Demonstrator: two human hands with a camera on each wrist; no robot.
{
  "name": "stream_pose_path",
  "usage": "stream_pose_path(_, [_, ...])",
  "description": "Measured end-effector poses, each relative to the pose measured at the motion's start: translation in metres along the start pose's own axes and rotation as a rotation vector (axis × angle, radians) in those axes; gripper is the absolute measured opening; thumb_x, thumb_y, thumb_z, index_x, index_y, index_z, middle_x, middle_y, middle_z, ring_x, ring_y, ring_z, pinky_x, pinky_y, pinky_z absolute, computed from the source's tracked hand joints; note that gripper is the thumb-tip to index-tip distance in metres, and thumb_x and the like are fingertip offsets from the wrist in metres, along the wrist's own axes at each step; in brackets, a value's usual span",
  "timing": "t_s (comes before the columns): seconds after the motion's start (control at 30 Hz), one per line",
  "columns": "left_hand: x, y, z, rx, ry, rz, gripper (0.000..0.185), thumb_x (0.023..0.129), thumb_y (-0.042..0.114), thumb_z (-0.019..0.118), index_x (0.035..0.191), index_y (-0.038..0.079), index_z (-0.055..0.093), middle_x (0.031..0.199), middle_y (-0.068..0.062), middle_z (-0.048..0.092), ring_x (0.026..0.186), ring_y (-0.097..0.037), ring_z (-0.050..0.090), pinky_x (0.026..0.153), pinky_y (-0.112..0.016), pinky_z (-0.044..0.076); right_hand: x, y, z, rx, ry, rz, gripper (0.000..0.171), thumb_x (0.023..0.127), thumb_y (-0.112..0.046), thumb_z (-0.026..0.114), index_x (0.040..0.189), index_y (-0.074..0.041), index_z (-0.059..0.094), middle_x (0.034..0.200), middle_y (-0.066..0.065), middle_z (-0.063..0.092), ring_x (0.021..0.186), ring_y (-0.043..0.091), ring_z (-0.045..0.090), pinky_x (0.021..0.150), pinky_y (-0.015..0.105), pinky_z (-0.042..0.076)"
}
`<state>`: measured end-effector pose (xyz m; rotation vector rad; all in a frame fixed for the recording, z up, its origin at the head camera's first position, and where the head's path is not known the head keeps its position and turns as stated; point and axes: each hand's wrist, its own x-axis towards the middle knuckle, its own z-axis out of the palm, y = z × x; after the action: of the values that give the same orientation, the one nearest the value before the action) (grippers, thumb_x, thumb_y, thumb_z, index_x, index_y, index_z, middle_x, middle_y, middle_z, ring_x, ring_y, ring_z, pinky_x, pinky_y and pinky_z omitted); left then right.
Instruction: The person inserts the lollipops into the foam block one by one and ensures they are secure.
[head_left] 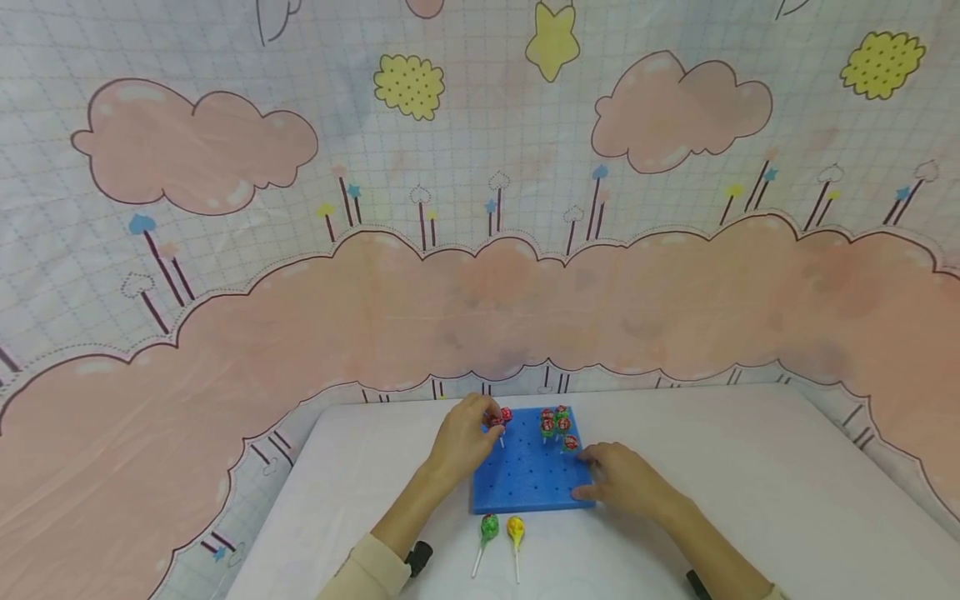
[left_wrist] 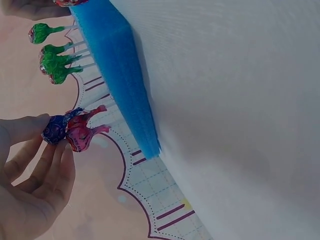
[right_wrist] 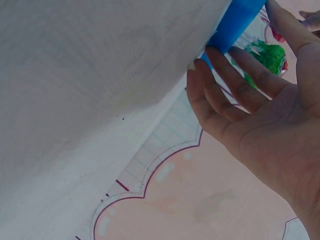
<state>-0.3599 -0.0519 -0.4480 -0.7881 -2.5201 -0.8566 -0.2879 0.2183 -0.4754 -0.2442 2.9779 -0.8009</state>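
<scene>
White table (head_left: 750, 467) bears blue foam board (head_left: 528, 487) and seemingly two loose lollipops (head_left: 501, 528).

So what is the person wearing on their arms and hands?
Both hands are bare: the left hand and right hand have no gloves or rings that show. A cream sleeve covers the left forearm, and a small black device sits by that wrist.

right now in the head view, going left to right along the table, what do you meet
left hand pinching a lollipop → blue foam board → cluster of planted lollipops → right hand
</scene>
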Motion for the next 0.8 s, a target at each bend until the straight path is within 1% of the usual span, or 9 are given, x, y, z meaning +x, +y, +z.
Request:
stream_pose_path(0.17, [-0.0001, 0.0004, 0.002, 0.007, -0.016, -0.016, 0.015, 0.09, 0.01, 0.083, 0.095, 0.013, 0.069, 0.094, 0.0, 0.064, 0.086, -0.023, 0.068, 0.073, -0.029, 0.057, 0.0004, 0.0007, 0.0004, 0.013, 0.003, -0.009, 0.059, 0.079, -0.037, 0.093, 0.124, -0.005, 0.074, 0.122, 0.008, 0.074, 0.122, 0.034, 0.065, 0.105, 0.055, 0.052])
stream_pose_path(0.4, [0.0005, 0.0007, 0.0052, 0.041, -0.024, -0.028, 0.014, 0.089, 0.011, 0.084, 0.096, 0.014, 0.072, 0.096, 0.001, 0.067, 0.088, -0.014, 0.062, 0.077, -0.029, 0.057, 0.0008, 0.0021, 0.0023, 0.027, 0.007, -0.024, 0.057, 0.079, -0.034, 0.093, 0.123, -0.003, 0.074, 0.123, 0.008, 0.074, 0.124, 0.035, 0.064, 0.107, 0.056, 0.05])
stream_pose_path(0.63, [-0.0002, -0.0017, 0.0085, 0.054, -0.043, -0.05, 0.015, 0.089, 0.012, 0.084, 0.098, 0.015, 0.073, 0.095, 0.003, 0.068, 0.09, -0.013, 0.059, 0.079, -0.03, 0.057, -0.0001, 0.0021, 0.0015, 0.03, 0.003, -0.025, 0.058, 0.08, -0.035, 0.092, 0.124, -0.003, 0.073, 0.124, 0.01, 0.073, 0.124, 0.036, 0.064, 0.107, 0.056, 0.05])
stream_pose_path(0.8, [0.0008, -0.0042, 0.0089, 0.054, -0.053, -0.061, 0.013, 0.09, 0.012, 0.083, 0.096, 0.016, 0.073, 0.094, 0.004, 0.069, 0.09, -0.013, 0.058, 0.079, -0.029, 0.057, 0.0001, 0.0011, 0.0002, 0.032, 0.003, -0.024, 0.057, 0.08, -0.035, 0.092, 0.124, -0.003, 0.073, 0.123, 0.009, 0.074, 0.122, 0.034, 0.065, 0.106, 0.055, 0.051])
